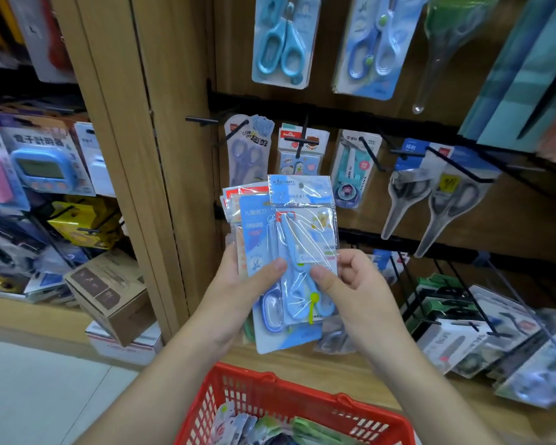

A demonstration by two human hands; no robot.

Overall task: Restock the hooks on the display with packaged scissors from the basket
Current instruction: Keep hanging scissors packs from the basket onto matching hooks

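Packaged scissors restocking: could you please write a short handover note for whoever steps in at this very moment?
Left hand: holds a fanned stack of scissor packs in front of the display.
Right hand: thumb and fingers pinch the front blue pack, apparently separating it from the stack.
Red basket: below the arms, more packs inside.
Display: most hooks carry stock; the far-left hook on the middle rail looks bare.
Done: a batch taken in hand.
Left: hang the held packs on matching hooks, then empty the basket.
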